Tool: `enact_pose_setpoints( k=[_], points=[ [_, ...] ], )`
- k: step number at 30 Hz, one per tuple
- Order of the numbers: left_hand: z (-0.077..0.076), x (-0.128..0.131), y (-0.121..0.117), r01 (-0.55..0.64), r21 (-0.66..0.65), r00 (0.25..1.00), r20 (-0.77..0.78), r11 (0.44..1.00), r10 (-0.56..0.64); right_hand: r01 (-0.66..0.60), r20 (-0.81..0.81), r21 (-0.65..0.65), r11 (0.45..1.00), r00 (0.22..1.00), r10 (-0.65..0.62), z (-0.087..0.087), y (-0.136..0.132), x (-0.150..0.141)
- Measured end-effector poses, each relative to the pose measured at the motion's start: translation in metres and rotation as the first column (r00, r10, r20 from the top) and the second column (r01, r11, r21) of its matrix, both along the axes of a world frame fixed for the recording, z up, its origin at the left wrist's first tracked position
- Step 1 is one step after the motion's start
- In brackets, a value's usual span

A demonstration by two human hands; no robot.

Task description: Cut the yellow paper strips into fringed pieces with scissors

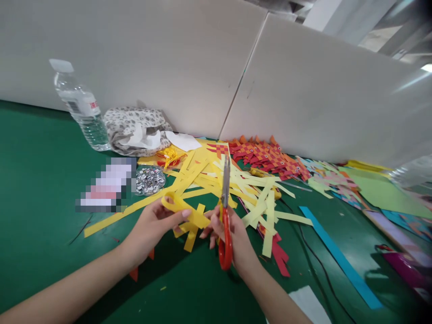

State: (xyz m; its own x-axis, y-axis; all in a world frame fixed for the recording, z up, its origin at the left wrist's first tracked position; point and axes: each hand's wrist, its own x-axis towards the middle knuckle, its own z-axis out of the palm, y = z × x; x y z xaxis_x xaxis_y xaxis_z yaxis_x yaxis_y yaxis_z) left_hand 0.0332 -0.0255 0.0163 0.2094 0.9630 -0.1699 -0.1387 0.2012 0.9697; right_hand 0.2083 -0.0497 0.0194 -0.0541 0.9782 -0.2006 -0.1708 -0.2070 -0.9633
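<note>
My left hand (151, 225) pinches a looped yellow paper strip (184, 209) just above the green table. My right hand (232, 236) grips red-handled scissors (225, 225), whose closed grey blades point away from me over a heap of yellow paper strips (236, 184). The fingers of the right hand also touch the end of the looped strip. Both hands meet near the table's front middle.
A water bottle (81, 105) and a patterned cloth pouch (137, 128) stand at the back left by the white partition. A bag of googly eyes (150, 180), woven red and orange paper fish (266, 155), a blue strip (337, 256) and coloured sheets (384, 193) lie around.
</note>
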Motion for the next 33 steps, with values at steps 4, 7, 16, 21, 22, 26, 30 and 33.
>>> enact_pose_setpoints(
  k=[4, 7, 16, 21, 22, 26, 30, 33],
  points=[
    [-0.0007, 0.0012, 0.0040, 0.088, -0.095, 0.996, 0.037, 0.992, -0.085, 0.040, -0.055, -0.041, 0.998, 0.998, -0.043, 0.0049, 0.0012, 0.0004],
    [0.0005, 0.0019, 0.0039, 0.098, -0.112, 0.995, 0.008, 0.989, -0.098, -0.003, -0.062, -0.055, 0.998, 0.998, 0.000, 0.0060, -0.0003, -0.0002],
    [-0.0043, 0.0016, 0.0039, 0.123, -0.106, 0.987, -0.088, 0.987, -0.133, -0.088, 0.026, -0.056, 0.995, 0.996, 0.090, 0.0078, -0.0052, -0.0016],
    [-0.0025, 0.0017, 0.0028, 0.173, -0.123, 0.982, -0.054, 0.977, -0.180, -0.086, 0.043, -0.074, 0.994, 0.995, 0.090, 0.0082, -0.0049, -0.0024],
    [-0.0017, 0.0021, 0.0022, 0.186, -0.132, 0.981, -0.037, 0.974, -0.192, -0.081, 0.036, -0.077, 0.994, 0.996, 0.084, 0.0079, -0.0045, -0.0026],
    [0.0019, 0.0040, -0.0001, 0.249, -0.149, 0.968, 0.010, 0.957, -0.250, -0.062, 0.004, -0.057, 0.996, 0.998, 0.063, 0.0063, -0.0035, -0.0026],
    [0.0036, 0.0051, 0.0000, 0.265, -0.162, 0.964, 0.040, 0.951, -0.262, -0.041, 0.002, -0.043, 0.998, 0.999, 0.041, 0.0052, -0.0040, -0.0022],
    [0.0035, 0.0056, 0.0011, 0.266, -0.190, 0.964, 0.058, 0.945, -0.260, -0.032, 0.000, -0.038, 0.999, 1.000, 0.032, 0.0051, -0.0040, -0.0024]
  ],
)
